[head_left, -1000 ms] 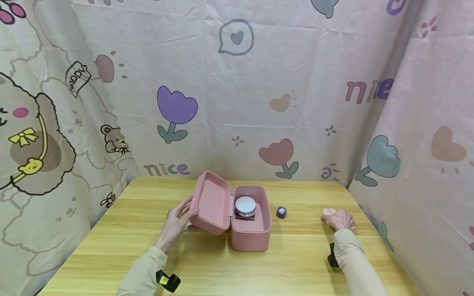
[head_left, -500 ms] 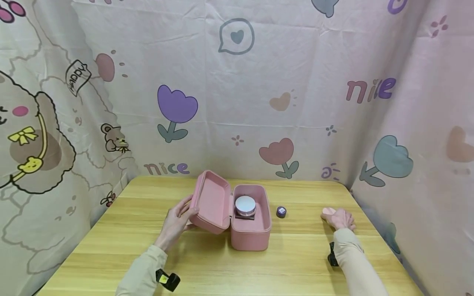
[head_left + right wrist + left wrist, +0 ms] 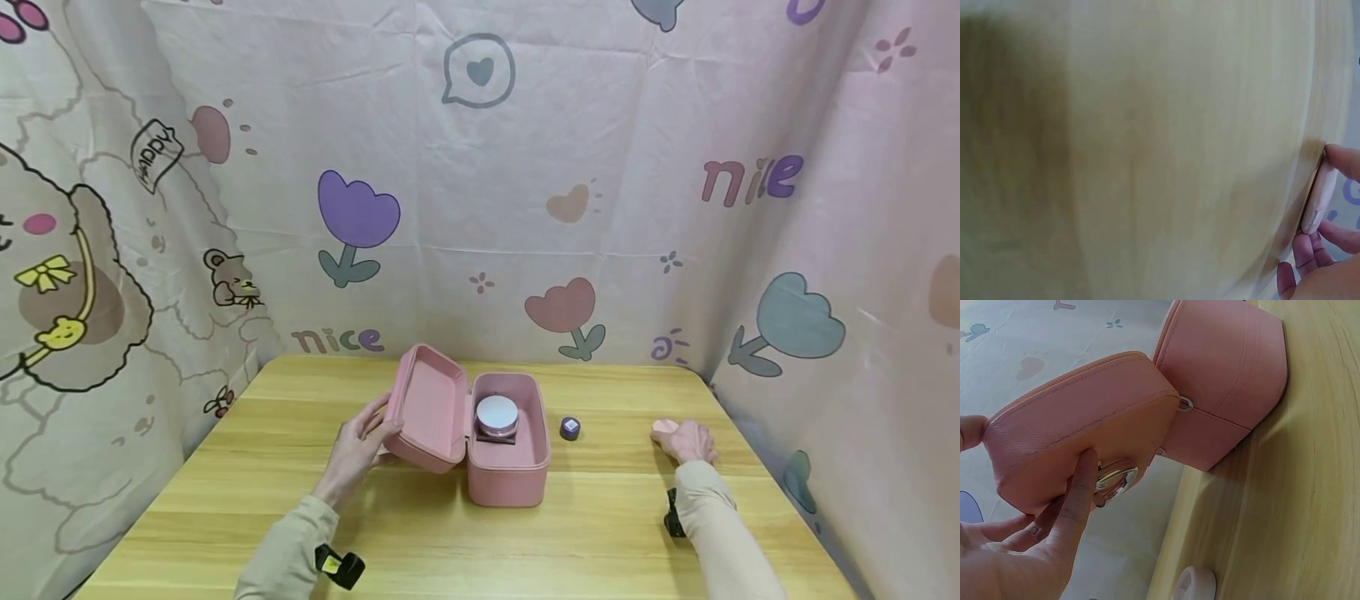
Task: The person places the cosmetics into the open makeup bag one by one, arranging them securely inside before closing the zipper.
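A pink zippered cosmetic case (image 3: pixel 508 487) stands with its lid (image 3: pixel 431 408) swung out to the left. My left hand (image 3: pixel 352 454) grips that lid by its outer end, thumb on the rim and fingers against the outside, beside a shiny gold-toned fitting (image 3: pixel 1116 479). Within the case, a round jar with a white top (image 3: pixel 497 414) sits over a dark flat square thing (image 3: pixel 497 440). Far to the right, my right hand (image 3: pixel 692 442) pinches a flat, rounded pale-pink thing (image 3: pixel 1320 197) between thumb and fingers, close to the wooden tabletop.
A small dark purple pot with a pale label (image 3: pixel 570 428) stands just right of the case. Behind the lid, a pale pink round thing (image 3: pixel 1195 584) rests on the wooden table (image 3: pixel 600 533). Printed curtains (image 3: pixel 480 208) hang around the table's back and sides.
My right hand has shifted very slightly left, still pinching the pale-pink thing. The left hand, lid and case hold the same position.
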A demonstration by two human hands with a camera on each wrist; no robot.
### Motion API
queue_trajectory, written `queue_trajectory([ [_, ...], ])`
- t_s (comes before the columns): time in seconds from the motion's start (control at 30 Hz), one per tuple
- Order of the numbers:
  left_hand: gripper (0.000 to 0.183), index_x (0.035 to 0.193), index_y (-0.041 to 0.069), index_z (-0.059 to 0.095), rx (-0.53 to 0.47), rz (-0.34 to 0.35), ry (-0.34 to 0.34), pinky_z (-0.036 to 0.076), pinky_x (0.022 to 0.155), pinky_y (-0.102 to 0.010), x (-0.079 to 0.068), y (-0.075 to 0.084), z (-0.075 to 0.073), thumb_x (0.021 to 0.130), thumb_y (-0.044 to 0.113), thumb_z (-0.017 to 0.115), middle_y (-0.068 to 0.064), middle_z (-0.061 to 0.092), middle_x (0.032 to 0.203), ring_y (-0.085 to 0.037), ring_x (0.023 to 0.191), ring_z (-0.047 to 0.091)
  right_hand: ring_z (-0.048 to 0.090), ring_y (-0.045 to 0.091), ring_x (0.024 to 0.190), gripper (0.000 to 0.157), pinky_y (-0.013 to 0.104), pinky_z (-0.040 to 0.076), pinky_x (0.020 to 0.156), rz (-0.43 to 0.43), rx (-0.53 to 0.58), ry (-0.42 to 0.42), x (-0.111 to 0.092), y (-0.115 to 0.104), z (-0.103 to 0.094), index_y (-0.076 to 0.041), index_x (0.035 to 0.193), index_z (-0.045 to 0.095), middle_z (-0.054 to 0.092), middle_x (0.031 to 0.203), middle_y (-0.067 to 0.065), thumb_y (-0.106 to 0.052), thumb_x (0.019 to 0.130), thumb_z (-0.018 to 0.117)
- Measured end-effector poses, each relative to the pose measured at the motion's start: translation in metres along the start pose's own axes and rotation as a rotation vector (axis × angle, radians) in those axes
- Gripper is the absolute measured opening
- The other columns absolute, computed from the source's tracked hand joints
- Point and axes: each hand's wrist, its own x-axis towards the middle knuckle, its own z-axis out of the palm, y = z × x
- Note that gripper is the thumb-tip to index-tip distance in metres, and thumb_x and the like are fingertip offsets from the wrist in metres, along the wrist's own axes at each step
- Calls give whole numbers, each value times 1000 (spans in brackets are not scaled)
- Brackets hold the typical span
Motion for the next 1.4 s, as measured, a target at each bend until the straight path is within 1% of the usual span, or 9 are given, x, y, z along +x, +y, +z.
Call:
queue_trajectory([
  [0.17,65,158,9,29,5,0,-1,56,100,-53,0,0,0,101,18,57,-28,36,159,-45,134,52,55,48,97,55,58,48,83,-16,0,32,2,1,-2,13,104,56,57,104,36,-33,77,71],
  [0.3,65,158,9,29,8,-3,3,56,100,-52,0,0,-1,101,19,58,-27,36,159,-45,134,52,57,46,95,59,52,49,76,-48,45,74,2,3,-1,13,113,59,59,106,37,-31,75,69],
  [0.43,66,159,9,29,10,-6,4,56,101,-52,0,-1,0,100,19,58,-28,35,159,-45,135,51,55,47,102,65,53,48,83,-79,106,84,2,1,1,15,123,57,58,114,38,-29,77,69],
  [0.63,65,158,9,29,6,-11,8,56,101,-51,0,-1,0,100,18,58,-27,36,159,-45,134,52,54,49,110,67,56,47,99,-161,189,68,2,-9,2,18,130,53,56,125,42,-27,82,68],
  [0.87,65,159,9,29,3,-11,5,55,101,-52,0,-1,0,101,19,58,-27,36,159,-44,134,52,54,50,121,69,56,45,109,-199,289,28,2,-26,2,17,137,49,53,135,40,-22,84,71],
  [1.0,65,158,9,29,2,-10,3,55,101,-53,1,-1,0,100,18,58,-27,37,158,-44,134,53,56,50,121,69,55,47,108,-238,337,1,-1,-38,1,17,138,47,54,134,41,-19,84,72],
  [1.13,65,158,9,30,1,-8,4,56,100,-52,1,-1,0,100,18,58,-27,37,158,-44,133,53,60,48,115,68,52,51,102,-295,358,-10,-4,-52,1,17,137,49,57,130,41,-17,83,74],
  [1.27,64,158,8,30,4,-7,8,56,100,-52,1,-1,0,100,18,58,-27,37,158,-44,133,53,62,47,113,65,50,53,99,-367,363,-14,-6,-68,1,16,135,52,60,127,39,-15,83,76],
  [1.4,65,158,8,30,8,-7,5,57,100,-51,1,-1,-1,101,18,58,-27,36,159,-44,134,52,62,45,114,65,48,54,99,-411,366,-36,-9,-83,0,13,136,52,61,127,37,-16,84,77],
])
